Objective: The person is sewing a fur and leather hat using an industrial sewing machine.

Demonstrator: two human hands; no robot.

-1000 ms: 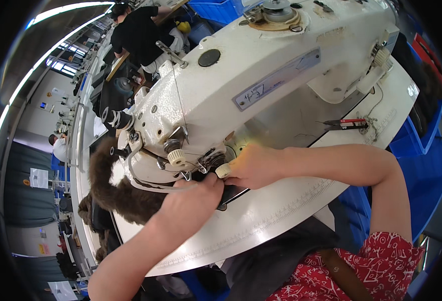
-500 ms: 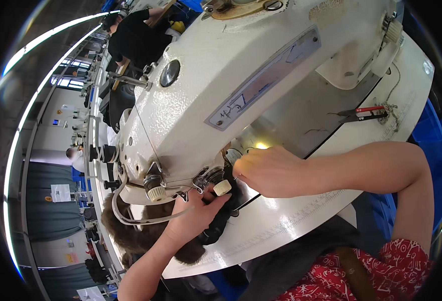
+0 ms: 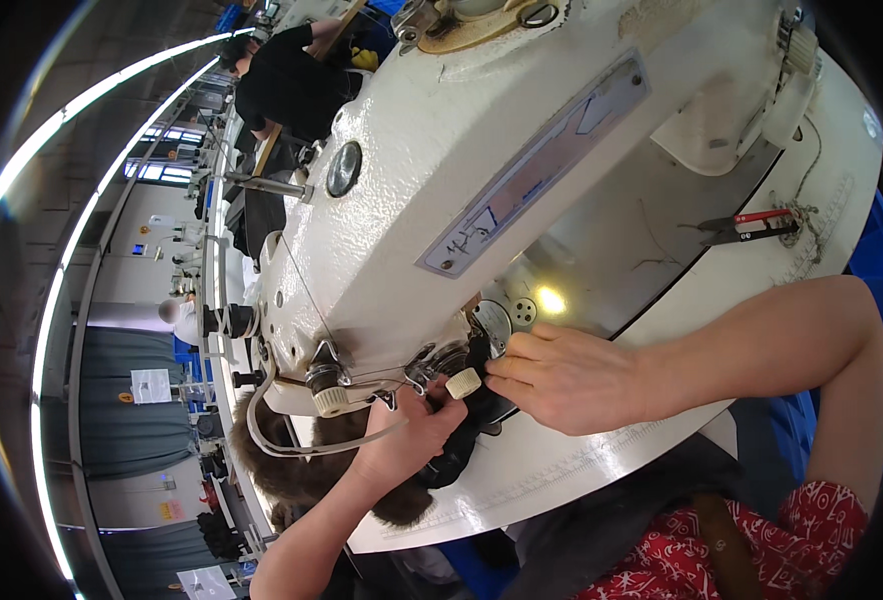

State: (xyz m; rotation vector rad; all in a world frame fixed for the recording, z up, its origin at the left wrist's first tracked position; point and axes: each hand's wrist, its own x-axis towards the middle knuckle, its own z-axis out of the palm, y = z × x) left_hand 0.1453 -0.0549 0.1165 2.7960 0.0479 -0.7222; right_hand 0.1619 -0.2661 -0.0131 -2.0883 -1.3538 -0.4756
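With black cloth (image 3: 453,458) under the machine (image 3: 411,170) at lower centre of the frame, the right hand (image 3: 576,380) pinching its edge and the left hand (image 3: 401,440) curled there, grip unclear, best keep it flat, unstretched, fingertips well back.

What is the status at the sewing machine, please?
Left hand at black material by sewing machine head, partly hidden by cream knob. Right hand at material's near edge. Brown furry piece at left; red-and-black snips off right.
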